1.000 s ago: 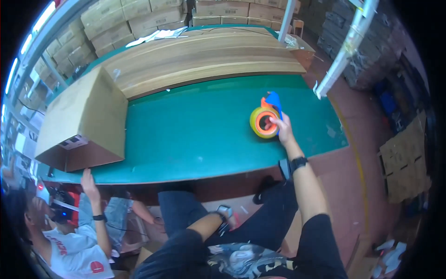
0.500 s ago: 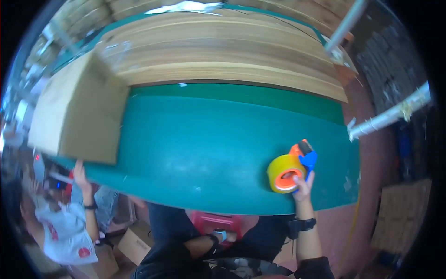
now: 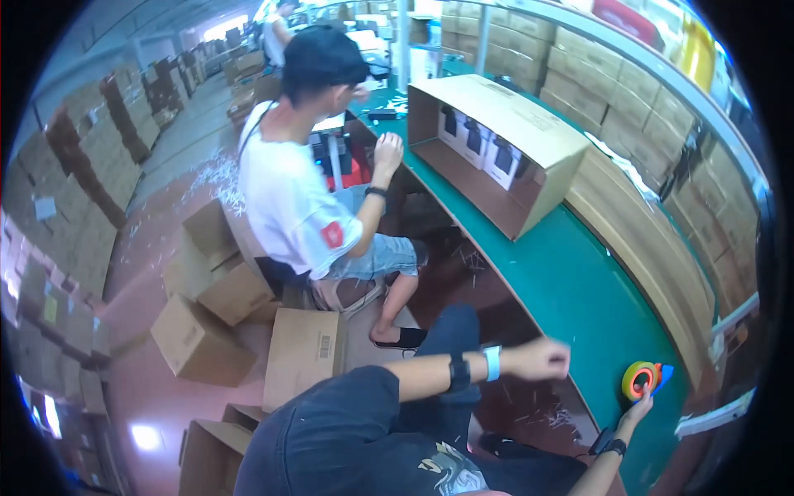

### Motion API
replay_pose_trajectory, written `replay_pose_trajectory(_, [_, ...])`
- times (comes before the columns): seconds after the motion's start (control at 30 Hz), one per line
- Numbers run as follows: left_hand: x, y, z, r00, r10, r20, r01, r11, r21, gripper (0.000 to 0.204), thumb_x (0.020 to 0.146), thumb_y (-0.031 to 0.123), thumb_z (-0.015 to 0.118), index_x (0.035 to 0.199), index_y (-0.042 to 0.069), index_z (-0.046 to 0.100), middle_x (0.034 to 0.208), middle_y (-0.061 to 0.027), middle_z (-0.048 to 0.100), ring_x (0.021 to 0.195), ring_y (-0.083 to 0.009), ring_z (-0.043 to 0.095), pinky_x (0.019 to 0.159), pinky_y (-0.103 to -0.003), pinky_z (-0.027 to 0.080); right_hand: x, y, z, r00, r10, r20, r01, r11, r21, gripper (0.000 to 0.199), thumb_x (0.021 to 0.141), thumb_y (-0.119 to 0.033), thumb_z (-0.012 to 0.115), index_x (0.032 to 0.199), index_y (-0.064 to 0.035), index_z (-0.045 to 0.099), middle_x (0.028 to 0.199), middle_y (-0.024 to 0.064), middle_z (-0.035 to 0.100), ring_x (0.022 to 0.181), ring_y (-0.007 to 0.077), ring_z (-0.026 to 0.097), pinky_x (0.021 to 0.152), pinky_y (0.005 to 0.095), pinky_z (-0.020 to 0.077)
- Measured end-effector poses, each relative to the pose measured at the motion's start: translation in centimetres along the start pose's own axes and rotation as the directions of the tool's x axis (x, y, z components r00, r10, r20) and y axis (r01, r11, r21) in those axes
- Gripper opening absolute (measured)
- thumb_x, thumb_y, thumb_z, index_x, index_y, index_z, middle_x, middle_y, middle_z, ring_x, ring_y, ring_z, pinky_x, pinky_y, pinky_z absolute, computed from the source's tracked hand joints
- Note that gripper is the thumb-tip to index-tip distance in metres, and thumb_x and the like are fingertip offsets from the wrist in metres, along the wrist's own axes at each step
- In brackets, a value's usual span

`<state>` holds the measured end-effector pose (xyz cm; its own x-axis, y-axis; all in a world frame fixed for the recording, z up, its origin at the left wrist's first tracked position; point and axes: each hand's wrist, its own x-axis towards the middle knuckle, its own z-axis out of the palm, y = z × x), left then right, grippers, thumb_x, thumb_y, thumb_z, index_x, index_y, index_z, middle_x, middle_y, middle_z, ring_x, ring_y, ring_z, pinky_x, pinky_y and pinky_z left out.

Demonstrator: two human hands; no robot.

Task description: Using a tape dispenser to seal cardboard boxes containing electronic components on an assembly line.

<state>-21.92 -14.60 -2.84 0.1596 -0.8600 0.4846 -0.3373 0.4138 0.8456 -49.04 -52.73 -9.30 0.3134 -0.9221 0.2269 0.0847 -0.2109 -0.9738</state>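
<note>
My right hand (image 3: 638, 408) grips a tape dispenser (image 3: 630, 376) with a wide yellow roll, orange hub and blue frame, at the near right end of the green table (image 3: 571, 289). My left hand (image 3: 542, 360) is closed in a loose fist, slightly blurred, raised near the table's front edge with nothing visible in it. Beyond it on the table, a large cardboard box (image 3: 496, 101) lies on its side. Its open side faces left, and several white cartons (image 3: 473, 142) with dark pictures stand inside.
A seated co-worker (image 3: 298, 186) in a white shirt is left of the table, one hand raised near the box. Open and closed cardboard boxes (image 3: 302, 355) lie on the floor at the left. Wooden boards (image 3: 637, 236) run along the table's far side. A metal post (image 3: 718, 416) stands at right.
My view has swung left, showing the co-worker and the box's open side. My left hand has risen from my lap toward the table edge. The dispenser remains in my right hand.
</note>
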Motion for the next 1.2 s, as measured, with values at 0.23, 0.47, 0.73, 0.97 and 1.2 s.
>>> replay_pose_trajectory(0.23, [1.3, -3.5, -10.2, 0.849, 0.042, -0.527, 0.280, 0.810, 0.515, 0.015, 0.087, 0.017, 0.061, 0.095, 0.003, 0.061, 0.094, -0.0152, 0.065, 0.096, -0.0355, 0.060, 0.081, -0.047, 0.049, -0.5, -1.0, 0.6, 0.999, 0.020, 0.033, -0.020, 0.999, -0.027, 0.024, 0.093, -0.021, 0.066, 0.106, -0.0005, 0.065, 0.092, 0.0062, 0.068, 0.087, 0.0160, 0.062, 0.083, 0.0317, 0.0478])
replay_pose_trajectory(0.47, [-0.5, -6.6, -8.6, 0.878, 0.381, -0.289, 0.095, 0.453, 0.886, 0.022, 0.083, 0.017, 0.061, 0.097, 0.001, 0.059, 0.097, -0.0161, 0.062, 0.104, -0.0355, 0.059, 0.090, -0.048, 0.049, -1.4, -1.4, 1.1, 1.000, -0.014, -0.002, 0.014, 1.000, 0.010, 0.027, 0.093, -0.017, 0.067, 0.114, -0.0015, 0.062, 0.090, 0.0049, 0.066, 0.084, 0.0143, 0.062, 0.079, 0.0305, 0.0485])
replay_pose_trajectory(0.73, [4.8, -4.3, -12.2, 0.990, -0.144, -0.012, 0.059, 0.331, 0.942, 0.022, 0.077, 0.021, 0.061, 0.089, 0.004, 0.067, 0.088, -0.0171, 0.067, 0.082, -0.0372, 0.068, 0.073, -0.049, 0.055, -1.7, -1.3, 1.7, 0.990, -0.083, -0.115, 0.083, 0.997, -0.004, 0.034, 0.099, -0.027, 0.062, 0.121, -0.0016, 0.058, 0.092, 0.0032, 0.063, 0.085, 0.0135, 0.059, 0.080, 0.0311, 0.0473])
replay_pose_trajectory(0.97, [12.2, -9.5, -13.6, 0.961, -0.248, -0.123, 0.220, 0.416, 0.882, 0.024, 0.085, 0.029, 0.058, 0.081, 0.007, 0.067, 0.076, -0.0188, 0.069, 0.073, -0.0390, 0.067, 0.066, -0.053, 0.052, -2.2, -2.8, 2.1, 0.989, -0.106, -0.107, 0.098, 0.992, -0.082, 0.030, 0.103, -0.031, 0.057, 0.116, -0.0043, 0.059, 0.091, 0.0032, 0.061, 0.083, 0.0106, 0.059, 0.075, 0.0281, 0.0471])
replay_pose_trajectory(1.2, [13.4, -11.9, -12.6, 0.917, -0.166, -0.363, 0.398, 0.319, 0.860, 0.026, 0.086, 0.030, 0.058, 0.076, 0.007, 0.068, 0.072, -0.0173, 0.068, 0.070, -0.0383, 0.067, 0.065, -0.052, 0.052, -2.7, -4.5, 2.7, 0.997, -0.027, -0.069, 0.027, 1.000, 0.000, 0.030, 0.103, -0.031, 0.056, 0.113, -0.0038, 0.061, 0.087, 0.0022, 0.062, 0.077, 0.0096, 0.058, 0.070, 0.0271, 0.0482])
